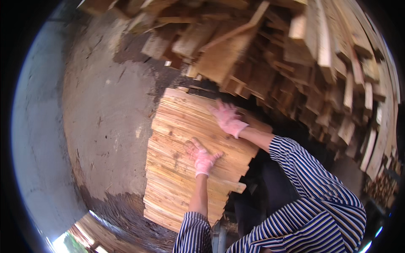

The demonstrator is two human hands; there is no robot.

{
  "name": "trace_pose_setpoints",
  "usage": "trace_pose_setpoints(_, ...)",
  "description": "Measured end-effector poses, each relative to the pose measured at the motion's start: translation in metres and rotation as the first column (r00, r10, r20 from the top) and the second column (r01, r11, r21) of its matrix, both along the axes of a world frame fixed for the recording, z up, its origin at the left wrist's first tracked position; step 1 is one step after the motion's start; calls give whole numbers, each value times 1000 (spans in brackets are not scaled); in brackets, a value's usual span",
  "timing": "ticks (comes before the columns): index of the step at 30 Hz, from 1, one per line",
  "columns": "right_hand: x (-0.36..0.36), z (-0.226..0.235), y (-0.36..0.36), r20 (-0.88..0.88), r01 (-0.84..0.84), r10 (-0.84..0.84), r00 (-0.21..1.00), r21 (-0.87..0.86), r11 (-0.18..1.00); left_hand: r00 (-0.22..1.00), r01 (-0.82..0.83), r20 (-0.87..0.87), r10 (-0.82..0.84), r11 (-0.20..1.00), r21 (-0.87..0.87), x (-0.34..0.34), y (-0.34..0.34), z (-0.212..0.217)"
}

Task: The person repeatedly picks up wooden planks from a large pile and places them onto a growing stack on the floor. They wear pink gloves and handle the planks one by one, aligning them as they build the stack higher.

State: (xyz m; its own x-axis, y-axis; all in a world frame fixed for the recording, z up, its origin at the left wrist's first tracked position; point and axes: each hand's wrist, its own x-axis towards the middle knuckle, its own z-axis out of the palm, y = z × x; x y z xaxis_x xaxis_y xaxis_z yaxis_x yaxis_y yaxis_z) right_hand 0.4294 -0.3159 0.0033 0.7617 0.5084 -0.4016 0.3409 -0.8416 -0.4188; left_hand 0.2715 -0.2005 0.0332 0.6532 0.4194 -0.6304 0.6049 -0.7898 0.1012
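Note:
Below me lies a layer of light wooden strips (168, 168), set side by side, their ends uneven along both edges. My left hand (202, 157), in a pink glove with dirty fingertips, rests on the middle of the strips with its fingers spread. Farther up and to the right, my right hand (228, 117), gloved alike, is stretched out over the far strips; it is slightly blurred, and I cannot tell whether it touches them. Neither hand grips anything. One strip (237, 186) sticks out past the others on the right side.
A large heap of rough boards (219, 59) rises at the far side and curves round to the right. Left of the strips is a grey-brown dirt floor (109, 105), bounded by a pale wall (40, 126). Dark bark-like debris (126, 215) lies at the lower left.

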Motion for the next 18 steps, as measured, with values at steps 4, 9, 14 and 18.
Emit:
trace_pose_setpoints(4,-74,77,15,-340,233,-77,937,447,864,999,-13,-38,9,995,-95,9,15,12)
trace_pose_setpoints(9,-199,148,-58,-252,-65,161,954,352,934,989,-66,61,133,777,-626,3,82,44)
trace_pose_setpoints(14,-253,199,-156,-365,242,-198,910,80,967,989,89,136,-52,956,-280,-7,98,88)
trace_pose_setpoints(18,-273,255,-227,-124,447,-444,887,-11,895,960,82,244,137,699,-710,-17,28,112)
